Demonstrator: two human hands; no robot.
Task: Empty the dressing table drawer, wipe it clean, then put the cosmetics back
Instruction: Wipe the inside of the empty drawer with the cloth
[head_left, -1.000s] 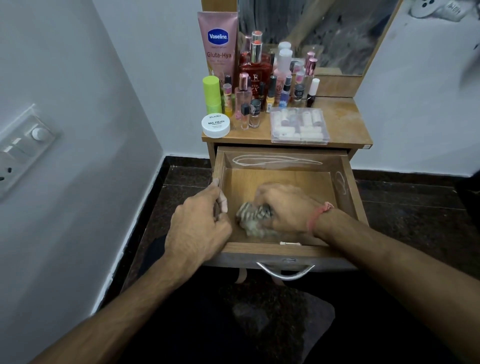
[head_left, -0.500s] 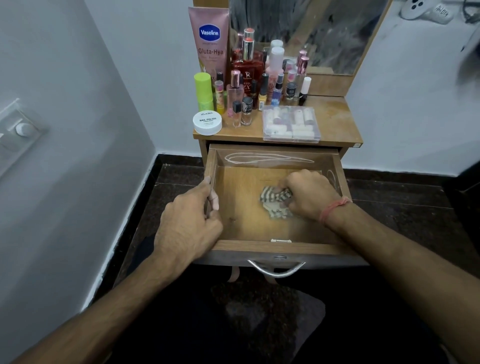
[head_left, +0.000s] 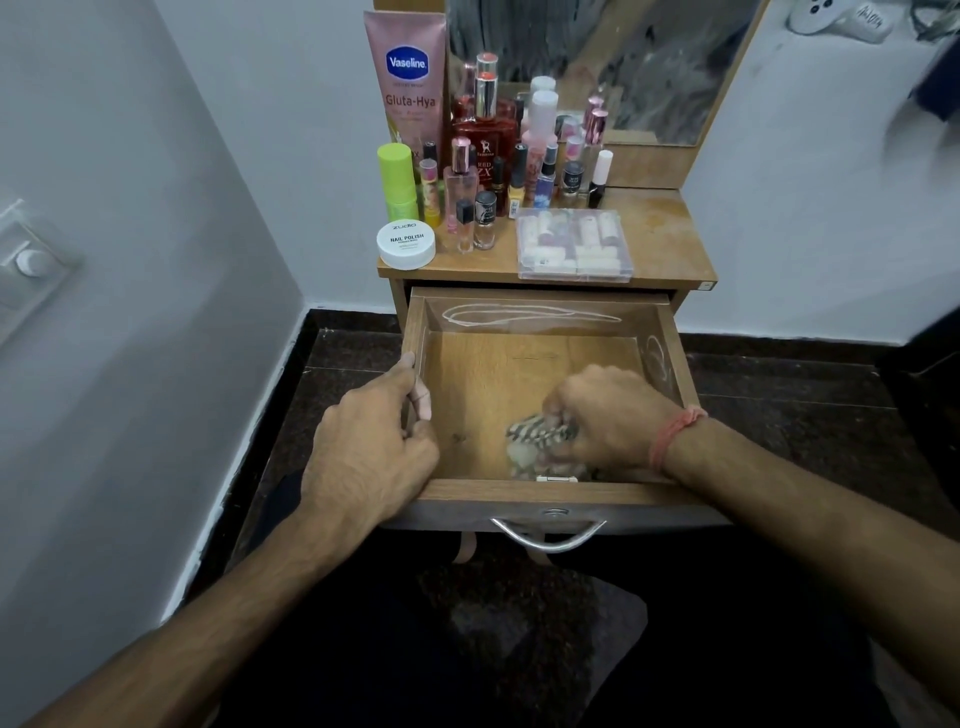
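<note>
The wooden drawer of the dressing table is pulled out and holds no cosmetics. My right hand grips a crumpled striped cloth against the drawer floor near the front wall. My left hand holds the drawer's left wall, thumb inside and fingers curled over the edge. The cosmetics stand on the tabletop: a pink Vaseline tube, a red perfume bottle, a green bottle, a white nail polish remover tub and a clear plastic box of small items.
A mirror rises behind the bottles. White walls close in on the left and right, with a switch plate on the left wall. The floor is dark stone. A metal handle sticks out of the drawer front.
My right hand has dragged the cloth from the middle of the drawer floor back toward the front wall. My left hand has stayed on the left wall.
</note>
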